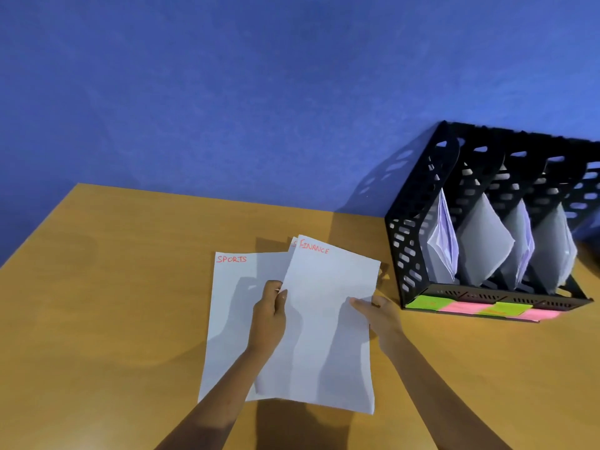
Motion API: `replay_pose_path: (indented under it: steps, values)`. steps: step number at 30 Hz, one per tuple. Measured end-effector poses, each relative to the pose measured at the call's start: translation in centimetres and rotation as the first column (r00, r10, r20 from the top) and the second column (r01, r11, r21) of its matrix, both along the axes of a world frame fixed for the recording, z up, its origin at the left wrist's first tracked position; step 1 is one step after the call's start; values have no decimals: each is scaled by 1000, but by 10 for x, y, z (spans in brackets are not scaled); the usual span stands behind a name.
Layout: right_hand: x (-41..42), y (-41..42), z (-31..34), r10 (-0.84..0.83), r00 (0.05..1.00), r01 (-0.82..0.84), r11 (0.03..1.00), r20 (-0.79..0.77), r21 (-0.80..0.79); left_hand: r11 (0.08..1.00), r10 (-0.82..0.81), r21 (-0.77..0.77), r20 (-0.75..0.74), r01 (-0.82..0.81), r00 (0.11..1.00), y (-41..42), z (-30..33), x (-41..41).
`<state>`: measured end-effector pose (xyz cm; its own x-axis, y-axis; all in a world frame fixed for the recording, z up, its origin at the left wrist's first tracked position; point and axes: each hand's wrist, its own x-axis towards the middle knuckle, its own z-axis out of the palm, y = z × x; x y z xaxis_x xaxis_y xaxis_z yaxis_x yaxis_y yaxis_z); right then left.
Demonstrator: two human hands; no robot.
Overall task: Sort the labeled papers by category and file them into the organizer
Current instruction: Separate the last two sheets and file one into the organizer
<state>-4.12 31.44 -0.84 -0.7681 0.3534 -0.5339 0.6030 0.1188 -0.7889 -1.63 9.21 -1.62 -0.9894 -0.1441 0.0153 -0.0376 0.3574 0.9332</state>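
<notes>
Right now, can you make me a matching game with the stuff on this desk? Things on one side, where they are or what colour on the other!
Things:
1. FINANCE paper
2. SPORTS paper
3. organizer
4. sticky notes

Clues:
A. black, standing by the blue wall
B. green and pink, along the organizer's front
C. held at both side edges, on top
D. under the left hand, partly covered

Pairs: 1-C, 2-D, 3-A, 4-B

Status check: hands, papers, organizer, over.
Both hands on the FINANCE sheet: left hand pinches its left edge, right hand its right. SPORTS sheet underneath. Organizer right, slots part-filled, path clear.
</notes>
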Motion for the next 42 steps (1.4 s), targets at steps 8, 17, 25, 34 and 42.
replay_pose_path:
  steps: [8,17,25,34,42]
  values:
    - [7,24,1,-19,995,34,986,-97,161,974,203,-117,68,-194,977,4,4,-21]
    - [12,42,-7,124,992,-122,949,12,291,898,189,-440,400,7,897,20,16,-35]
    - [3,39,-4,202,979,-197,917,21,346,856,259,-506,235,-110,937,-7,9,-20]
    - [-30,14,3,325,946,-294,824,22,484,727,513,-648,290,-229,808,-89,-4,3]
    - [-50,2,10,431,898,-369,628,89,685,828,483,-366,80,-425,872,-114,0,9]
